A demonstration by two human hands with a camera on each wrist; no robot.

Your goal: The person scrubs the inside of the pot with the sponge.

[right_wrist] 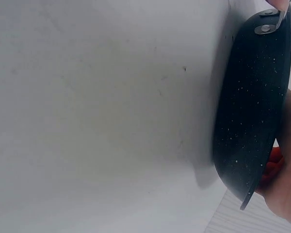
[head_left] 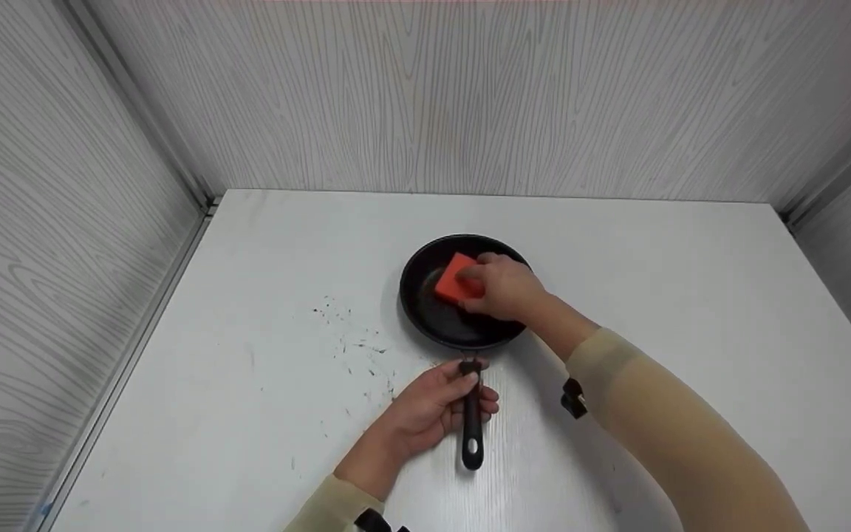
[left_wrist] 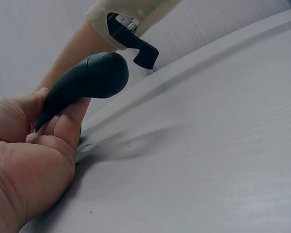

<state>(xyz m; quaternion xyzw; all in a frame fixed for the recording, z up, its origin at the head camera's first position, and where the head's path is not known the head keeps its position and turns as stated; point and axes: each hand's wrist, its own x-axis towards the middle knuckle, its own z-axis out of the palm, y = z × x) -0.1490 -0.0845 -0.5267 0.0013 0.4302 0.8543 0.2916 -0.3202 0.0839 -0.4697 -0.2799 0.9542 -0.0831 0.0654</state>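
Observation:
A black frying pan is at the middle of the white table, its handle pointing toward me. My left hand grips that handle, thumb on top and fingers beneath; the handle's rounded end sticks out of the grasp in the left wrist view. Inside the pan, my right hand holds a red-orange sponge against the inner surface. From the right wrist view, the pan's speckled outer side shows, with the sponge partly hidden behind the rim.
Dark crumbs and flakes lie scattered on the white table left of the pan. Pale wood-grain panels stand behind the table and along both sides. Each sleeve carries a dark strap mount near the wrist.

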